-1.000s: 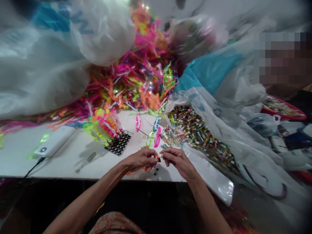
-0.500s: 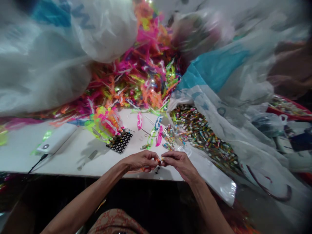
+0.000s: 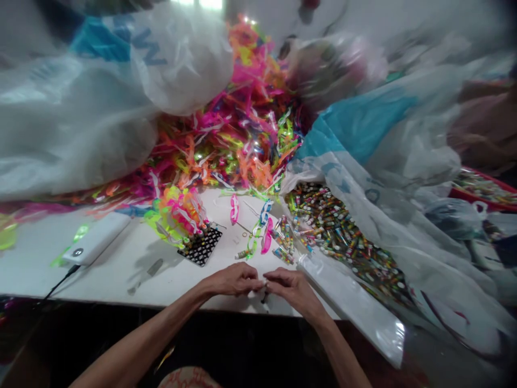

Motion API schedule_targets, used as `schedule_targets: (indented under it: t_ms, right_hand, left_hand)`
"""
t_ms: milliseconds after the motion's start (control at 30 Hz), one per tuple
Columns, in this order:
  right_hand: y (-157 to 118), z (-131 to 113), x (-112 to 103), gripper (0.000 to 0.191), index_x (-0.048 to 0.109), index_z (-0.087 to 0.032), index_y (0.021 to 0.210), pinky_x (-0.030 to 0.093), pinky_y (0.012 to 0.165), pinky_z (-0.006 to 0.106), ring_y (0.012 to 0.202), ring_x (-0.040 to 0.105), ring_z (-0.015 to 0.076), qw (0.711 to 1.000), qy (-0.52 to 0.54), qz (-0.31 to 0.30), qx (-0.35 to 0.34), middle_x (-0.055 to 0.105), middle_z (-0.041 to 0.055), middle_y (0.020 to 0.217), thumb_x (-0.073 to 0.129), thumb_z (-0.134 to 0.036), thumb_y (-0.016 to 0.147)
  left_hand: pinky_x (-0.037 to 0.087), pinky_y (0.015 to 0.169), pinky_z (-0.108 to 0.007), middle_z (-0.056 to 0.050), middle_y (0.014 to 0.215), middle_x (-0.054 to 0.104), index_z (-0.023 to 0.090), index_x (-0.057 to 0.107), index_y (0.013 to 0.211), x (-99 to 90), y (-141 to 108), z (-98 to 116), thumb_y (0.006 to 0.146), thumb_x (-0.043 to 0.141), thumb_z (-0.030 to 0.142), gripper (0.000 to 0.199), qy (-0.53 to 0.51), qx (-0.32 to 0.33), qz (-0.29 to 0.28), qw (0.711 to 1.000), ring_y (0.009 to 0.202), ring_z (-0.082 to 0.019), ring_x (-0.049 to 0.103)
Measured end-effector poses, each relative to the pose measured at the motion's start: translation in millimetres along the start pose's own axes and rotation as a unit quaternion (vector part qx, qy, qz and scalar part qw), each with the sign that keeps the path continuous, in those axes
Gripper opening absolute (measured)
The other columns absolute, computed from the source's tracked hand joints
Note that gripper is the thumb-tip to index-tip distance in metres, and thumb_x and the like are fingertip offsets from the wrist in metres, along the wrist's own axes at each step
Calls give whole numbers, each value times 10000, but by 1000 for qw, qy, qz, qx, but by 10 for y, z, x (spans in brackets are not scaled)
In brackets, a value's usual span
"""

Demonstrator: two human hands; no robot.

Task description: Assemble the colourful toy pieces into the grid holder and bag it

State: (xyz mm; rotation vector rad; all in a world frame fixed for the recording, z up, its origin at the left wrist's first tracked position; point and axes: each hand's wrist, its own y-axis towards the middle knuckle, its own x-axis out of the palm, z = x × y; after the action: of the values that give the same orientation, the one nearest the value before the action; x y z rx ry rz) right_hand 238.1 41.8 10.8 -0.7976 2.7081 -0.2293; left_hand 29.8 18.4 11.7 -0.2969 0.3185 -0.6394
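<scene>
Close to the table's near edge, my left hand point(image 3: 239, 279) is closed in a pinch. My right hand point(image 3: 291, 286) meets it fingertip to fingertip, also pinched. A tiny whitish piece point(image 3: 262, 281) shows between the fingertips, too small to name. Just below them a small dark object point(image 3: 264, 297) sits at the table edge. Beyond my hands lie a pink looped strip point(image 3: 267, 237), a blue and white strip point(image 3: 265, 211) and a green strip point(image 3: 254, 231). Several small cylinders with coloured wrappers point(image 3: 285, 233) lie beside these.
A heap of bright plastic strips point(image 3: 226, 140) fills the back. On the right, an open plastic bag point(image 3: 363, 194) holds many small cylinders point(image 3: 343, 231). A black patterned card point(image 3: 205, 248) bears a bunch of strips point(image 3: 183, 213). A white power bank point(image 3: 97, 240) with a cable lies left.
The small orange and white piece between my fingertips and the orange strip under my left hand no longer show. My hands stay together; the whole view has shifted slightly.
</scene>
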Motion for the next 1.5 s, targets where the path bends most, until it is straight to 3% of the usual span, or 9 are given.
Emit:
schedule_targets:
  t_ms: [67,200,400,633,733,800,900,1067,1500]
  right_hand:
    - [95,35,-141,260,674,-212,943,477,692,338,750,615,207,986,-149,77,-15,642,56,884,605,-334,724]
    - [310,90,-310,201,644,-233,904,426,717,343,862,589,235,874,-460,159,-4,622,70,979,522,-197,749]
    - [488,94,-204,283,608,-193,970,391,698,329,870,594,245,794,-594,129,13,601,124,1062,407,-121,785]
    - [442,54,-319,263,627,-192,973,395,699,292,863,582,203,845,-509,163,7,629,73,937,401,-199,838]
    - [435,-26,-347,259,646,-175,949,396,588,268,660,562,167,922,-320,217,9,607,31,707,461,-312,830]
    - [415,-116,-350,309,643,-160,954,364,487,241,498,481,120,968,-85,236,-2,544,-15,573,541,-395,782]
    - [326,-279,-344,299,649,-158,850,343,444,214,458,445,83,962,173,211,-22,548,-23,570,634,-422,711]
    - [109,-443,-279,234,654,-147,761,357,457,203,481,482,76,967,232,102,3,603,9,610,677,-370,694]
    - [-6,-384,-226,210,654,-126,742,348,449,191,458,476,62,981,189,33,22,597,10,589,652,-336,730]
  left_hand:
    - [309,503,-216,3,585,537,155,609,708,-173,43,27,806,460,516,403,163,29,89,982,544,-113,486]
    - [353,753,-311,-67,819,600,168,627,719,-467,416,88,844,450,383,305,353,20,287,890,826,-207,544]
    - [308,892,-366,-95,966,594,142,581,864,-516,1084,84,744,553,174,127,321,5,348,881,988,-239,493]
    - [408,695,-286,-52,791,620,155,546,898,-738,1065,286,833,456,241,140,212,54,437,872,735,-173,558]
    - [407,785,-263,-51,931,621,163,554,916,-758,876,448,858,452,262,154,186,132,457,860,875,-156,556]
    - [420,778,-250,-39,914,620,163,566,903,-671,716,522,855,465,281,162,133,193,429,872,866,-144,564]
    - [447,619,-232,-9,716,586,144,560,816,-417,465,553,826,496,323,190,-46,204,258,943,655,-120,581]
    - [363,431,-184,-7,710,586,130,542,827,12,170,468,767,555,326,206,-244,62,-39,967,478,-81,552]
    - [337,416,-177,33,584,546,123,559,829,61,57,310,725,518,169,122,-268,57,-62,960,411,-51,454]
